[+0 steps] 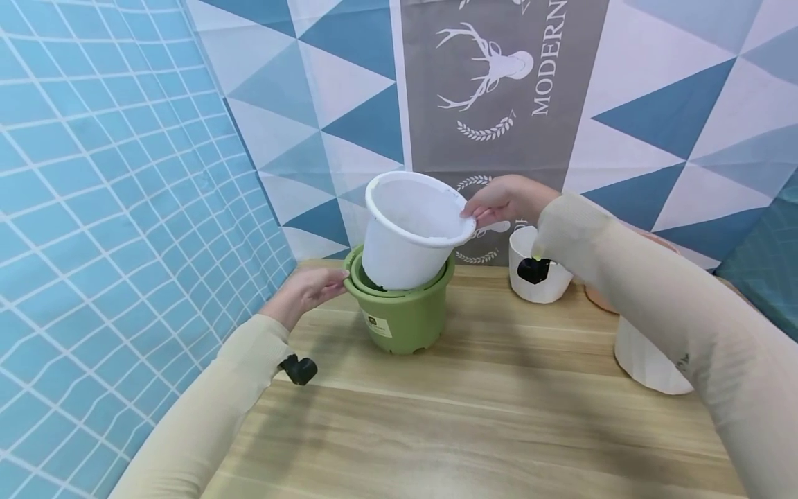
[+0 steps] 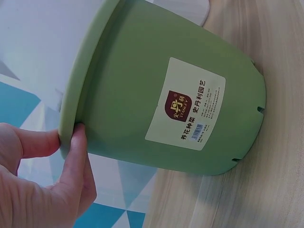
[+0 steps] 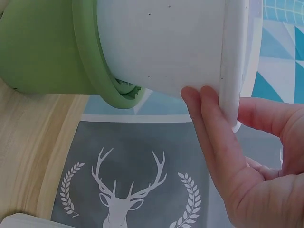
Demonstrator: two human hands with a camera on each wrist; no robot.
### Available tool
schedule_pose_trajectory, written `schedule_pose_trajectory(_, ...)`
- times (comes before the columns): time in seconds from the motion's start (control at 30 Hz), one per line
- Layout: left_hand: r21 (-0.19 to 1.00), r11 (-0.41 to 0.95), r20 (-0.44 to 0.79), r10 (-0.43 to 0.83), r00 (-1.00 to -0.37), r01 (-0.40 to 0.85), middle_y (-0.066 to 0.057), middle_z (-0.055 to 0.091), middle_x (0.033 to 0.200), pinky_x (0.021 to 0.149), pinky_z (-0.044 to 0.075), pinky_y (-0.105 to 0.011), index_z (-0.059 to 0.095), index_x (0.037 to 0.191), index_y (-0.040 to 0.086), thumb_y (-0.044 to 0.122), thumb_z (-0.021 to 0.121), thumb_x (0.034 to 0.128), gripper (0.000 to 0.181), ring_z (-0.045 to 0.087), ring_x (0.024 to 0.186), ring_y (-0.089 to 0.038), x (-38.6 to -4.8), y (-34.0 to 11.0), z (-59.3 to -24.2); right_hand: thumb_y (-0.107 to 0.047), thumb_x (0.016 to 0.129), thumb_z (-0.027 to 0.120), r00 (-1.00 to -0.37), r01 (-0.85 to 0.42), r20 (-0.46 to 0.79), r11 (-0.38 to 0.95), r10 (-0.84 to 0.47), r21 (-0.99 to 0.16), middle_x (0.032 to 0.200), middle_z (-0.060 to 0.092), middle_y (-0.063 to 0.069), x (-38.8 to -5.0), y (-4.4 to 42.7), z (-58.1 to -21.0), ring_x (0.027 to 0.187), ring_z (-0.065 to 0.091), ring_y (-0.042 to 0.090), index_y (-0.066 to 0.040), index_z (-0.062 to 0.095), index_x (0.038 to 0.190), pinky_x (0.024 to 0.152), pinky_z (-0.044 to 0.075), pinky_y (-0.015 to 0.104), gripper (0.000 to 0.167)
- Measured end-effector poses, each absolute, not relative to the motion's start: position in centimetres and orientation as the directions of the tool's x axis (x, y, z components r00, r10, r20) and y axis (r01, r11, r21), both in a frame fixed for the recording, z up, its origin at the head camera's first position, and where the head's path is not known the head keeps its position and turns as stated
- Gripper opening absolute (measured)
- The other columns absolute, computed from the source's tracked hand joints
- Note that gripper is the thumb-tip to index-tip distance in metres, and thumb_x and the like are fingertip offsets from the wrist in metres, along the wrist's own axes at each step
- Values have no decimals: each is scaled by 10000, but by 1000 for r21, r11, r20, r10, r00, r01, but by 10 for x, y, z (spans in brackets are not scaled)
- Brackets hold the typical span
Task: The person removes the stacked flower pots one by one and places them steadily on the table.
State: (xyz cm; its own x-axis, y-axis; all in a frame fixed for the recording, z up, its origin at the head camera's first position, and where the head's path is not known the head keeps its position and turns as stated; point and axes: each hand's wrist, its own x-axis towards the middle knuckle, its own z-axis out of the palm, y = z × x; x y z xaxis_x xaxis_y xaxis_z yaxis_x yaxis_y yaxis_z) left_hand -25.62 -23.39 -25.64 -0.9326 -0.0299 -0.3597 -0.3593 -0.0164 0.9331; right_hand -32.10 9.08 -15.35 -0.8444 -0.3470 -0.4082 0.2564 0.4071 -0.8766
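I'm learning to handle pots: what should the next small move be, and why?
Probably level the white pot: it tilts, its lower end inside the green pot, which the left hand grips; the right hand pinches one side.

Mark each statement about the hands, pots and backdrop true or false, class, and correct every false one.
1. The left hand pinches the rim of a green pot. True.
2. The right hand holds the rim of a white pot. True.
3. That white pot stands upright on the table. False: it is tilted, its lower end inside the mouth of the green pot.
4. The green pot's label is blank. False: the label carries printing.
5. A deer's head is printed on the backdrop. True.
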Motion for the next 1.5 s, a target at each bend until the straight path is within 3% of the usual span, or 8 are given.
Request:
schedule_pose_trajectory(0.2, 935, -25, -356, -28, -934, -355, -70, 509, 1048, 746, 602, -103, 520, 1074, 3, -9, 531, 942, 134, 627, 713, -59, -259, -234, -259, 32, 943, 502, -818, 292, -427, 363, -384, -885, 668, 638, 53, -320, 100, -155, 605, 662, 104, -12, 559, 808, 645, 622, 143, 153)
schedule_pose_trajectory(0.4, 933, -23, -360, -28, -933, -359, -63, 519, 1025, 739, 604, -105, 524, 1047, 6, -8, 539, 935, 114, 633, 704, -59, -258, -233, -258, 28, 936, 528, -820, 305, -426, 338, -381, -890, 710, 638, 54, -321, 109, -156, 637, 666, 108, -3, 557, 870, 666, 625, 148, 79)
schedule_pose_trajectory(0.6, 934, -56, -353, -7, -936, -352, -94, 512, 1064, 797, 610, -129, 411, 1336, -77, -35, 514, 938, 413, 647, 700, -75, -259, -233, -257, 33, 936, 525, -820, 302, -416, 320, -394, -898, 734, 642, 55, -320, 116, -153, 665, 669, 107, -9, 561, 879, 689, 626, 149, 80)
schedule_pose_trajectory(0.7, 935, -60, -349, 4, -937, -348, -97, 514, 1064, 839, 606, -140, 344, 1395, -95, -38, 502, 943, 482, 650, 711, -79, -260, -233, -257, 29, 936, 528, -815, 309, -415, 304, -405, -901, 761, 641, 54, -318, 121, -149, 689, 670, 105, -11, 552, 896, 703, 626, 149, 62)
schedule_pose_trajectory(0.97, 937, -43, -348, -13, -937, -347, -77, 516, 1034, 781, 610, -122, 509, 1148, -33, -16, 520, 943, 206, 642, 712, -73, -260, -233, -257, 39, 926, 539, -803, 331, -404, 238, -437, -913, 777, 661, 70, -316, 135, -140, 722, 689, 124, -1, 501, 935, 715, 636, 182, 56)
schedule_pose_trajectory(1.1, 936, -17, -353, -34, -935, -352, -70, 508, 1043, 738, 607, -107, 514, 1128, -13, 0, 532, 942, 188, 634, 707, -62, -260, -235, -258, 38, 925, 540, -819, 337, -399, 219, -412, -916, 746, 669, 68, -314, 139, -139, 700, 694, 124, 6, 485, 944, 692, 638, 182, 67)
schedule_pose_trajectory(1.5, 932, -17, -362, -27, -932, -362, -67, 526, 1026, 758, 608, -113, 389, 1383, -66, 6, 536, 943, 469, 632, 713, -56, -258, -236, -259, -8, 912, 599, -846, 294, -377, 260, -377, -920, 763, 664, 36, -308, 146, -136, 700, 690, 100, -9, 471, 1010, 691, 629, 156, 161)
